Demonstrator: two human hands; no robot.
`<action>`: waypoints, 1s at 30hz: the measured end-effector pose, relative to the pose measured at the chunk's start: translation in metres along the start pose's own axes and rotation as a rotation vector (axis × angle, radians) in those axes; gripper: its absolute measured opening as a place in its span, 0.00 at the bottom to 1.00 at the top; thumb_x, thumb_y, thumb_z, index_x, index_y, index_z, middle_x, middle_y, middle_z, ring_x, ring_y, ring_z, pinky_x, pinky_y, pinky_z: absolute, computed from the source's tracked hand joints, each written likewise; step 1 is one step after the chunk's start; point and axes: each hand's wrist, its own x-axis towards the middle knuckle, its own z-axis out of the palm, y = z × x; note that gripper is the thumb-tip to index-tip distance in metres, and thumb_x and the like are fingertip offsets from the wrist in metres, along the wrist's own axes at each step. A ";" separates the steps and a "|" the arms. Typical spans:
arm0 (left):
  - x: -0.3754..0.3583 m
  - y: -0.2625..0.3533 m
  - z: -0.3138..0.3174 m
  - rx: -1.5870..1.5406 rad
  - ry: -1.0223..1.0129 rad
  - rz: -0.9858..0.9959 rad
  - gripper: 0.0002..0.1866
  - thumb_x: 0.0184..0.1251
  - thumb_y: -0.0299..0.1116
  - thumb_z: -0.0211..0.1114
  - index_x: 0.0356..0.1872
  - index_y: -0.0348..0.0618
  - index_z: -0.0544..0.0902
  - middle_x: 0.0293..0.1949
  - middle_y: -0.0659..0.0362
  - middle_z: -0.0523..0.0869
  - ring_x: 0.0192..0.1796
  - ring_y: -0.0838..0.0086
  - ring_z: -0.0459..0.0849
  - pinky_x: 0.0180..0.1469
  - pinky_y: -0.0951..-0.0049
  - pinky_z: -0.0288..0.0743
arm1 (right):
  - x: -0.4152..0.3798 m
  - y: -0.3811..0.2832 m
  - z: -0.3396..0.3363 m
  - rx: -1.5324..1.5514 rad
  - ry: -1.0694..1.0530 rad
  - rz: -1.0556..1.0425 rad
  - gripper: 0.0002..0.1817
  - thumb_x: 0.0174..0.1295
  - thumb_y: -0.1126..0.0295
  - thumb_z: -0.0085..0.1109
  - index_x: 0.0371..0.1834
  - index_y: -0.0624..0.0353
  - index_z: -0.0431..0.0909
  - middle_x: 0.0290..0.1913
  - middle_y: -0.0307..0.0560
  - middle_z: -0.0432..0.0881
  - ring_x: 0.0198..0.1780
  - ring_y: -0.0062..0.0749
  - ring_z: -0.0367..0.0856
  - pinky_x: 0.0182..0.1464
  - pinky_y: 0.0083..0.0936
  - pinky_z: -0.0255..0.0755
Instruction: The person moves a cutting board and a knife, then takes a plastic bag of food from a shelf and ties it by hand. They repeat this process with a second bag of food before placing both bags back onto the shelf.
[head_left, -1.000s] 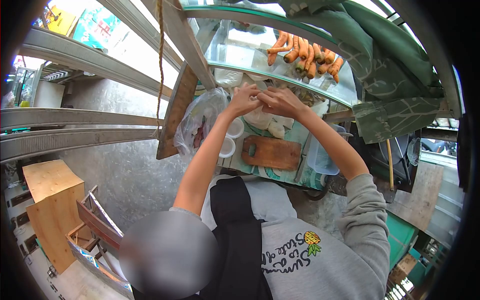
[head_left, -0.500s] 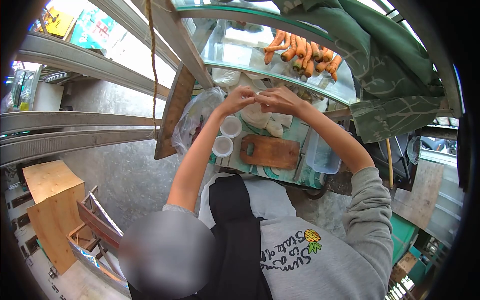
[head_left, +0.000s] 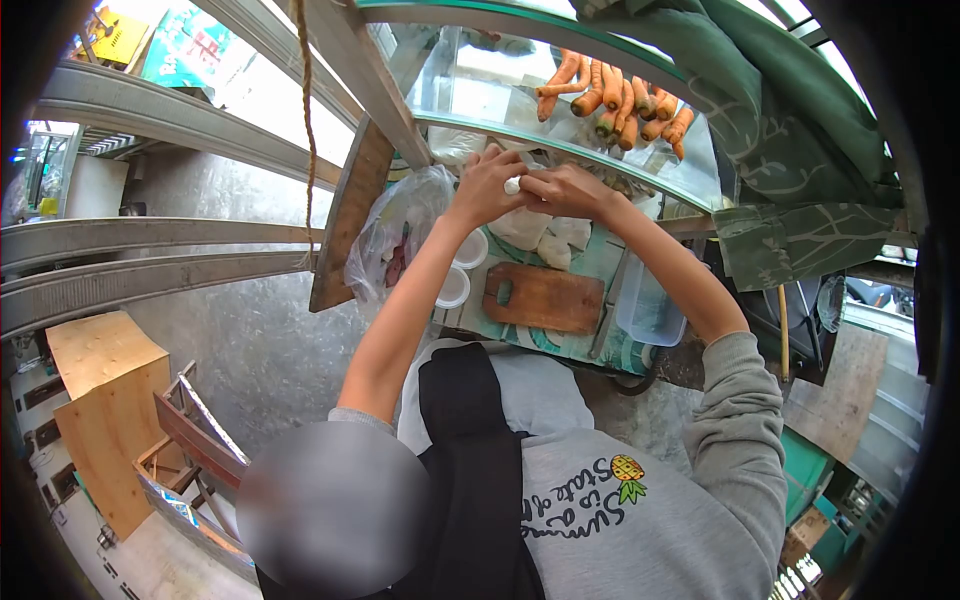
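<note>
Both hands meet above the far side of the table. A small white thing (head_left: 512,186), too small to name, shows between them. My left hand (head_left: 484,188) is closed on it from the left, its fingers curled and a little apart. From the right, my right hand (head_left: 570,190) pinches it with bent fingers. Below the hands lie white plastic bags (head_left: 520,228), their contents hidden. Nearer me is a wooden cutting board (head_left: 545,298) with a handle hole. A knife (head_left: 603,330) lies along its right side.
Carrots (head_left: 625,100) lie on a glass shelf (head_left: 560,140) just beyond my hands. A clear plastic bag (head_left: 395,235) and white round tubs (head_left: 453,288) stand left. At right is a clear plastic container (head_left: 650,305). Green cloth (head_left: 790,240) hangs there, and a rope (head_left: 308,130) hangs at left.
My left hand has turned and its fingers have lifted and spread slightly. The white thing between the hands shows more plainly. The view has shifted a little.
</note>
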 end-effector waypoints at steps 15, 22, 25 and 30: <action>0.008 -0.008 -0.004 -0.143 -0.236 0.019 0.13 0.48 0.39 0.64 0.34 0.44 0.82 0.35 0.63 0.76 0.45 0.71 0.71 0.51 0.64 0.54 | -0.006 -0.013 0.015 0.006 0.170 0.091 0.12 0.51 0.70 0.63 0.35 0.58 0.69 0.29 0.45 0.78 0.29 0.42 0.81 0.28 0.34 0.75; -0.001 -0.020 -0.001 -0.421 -0.288 -0.224 0.12 0.54 0.38 0.60 0.33 0.39 0.81 0.29 0.61 0.75 0.44 0.70 0.70 0.50 0.70 0.63 | -0.011 -0.025 0.012 0.149 0.237 0.314 0.13 0.51 0.71 0.62 0.40 0.56 0.72 0.32 0.43 0.80 0.31 0.41 0.81 0.32 0.33 0.75; -0.002 -0.019 -0.002 -0.512 -0.315 -0.290 0.12 0.56 0.37 0.59 0.33 0.39 0.82 0.29 0.61 0.76 0.43 0.72 0.70 0.48 0.72 0.64 | -0.010 -0.024 0.006 0.114 0.199 0.282 0.12 0.52 0.72 0.61 0.40 0.56 0.72 0.33 0.44 0.81 0.33 0.40 0.82 0.33 0.33 0.75; 0.002 -0.016 -0.004 -0.747 -0.371 -0.298 0.11 0.59 0.37 0.59 0.33 0.40 0.83 0.29 0.62 0.79 0.39 0.77 0.71 0.47 0.73 0.66 | -0.007 -0.015 0.001 0.167 0.077 0.265 0.12 0.53 0.72 0.60 0.40 0.57 0.72 0.34 0.45 0.81 0.34 0.41 0.82 0.34 0.34 0.75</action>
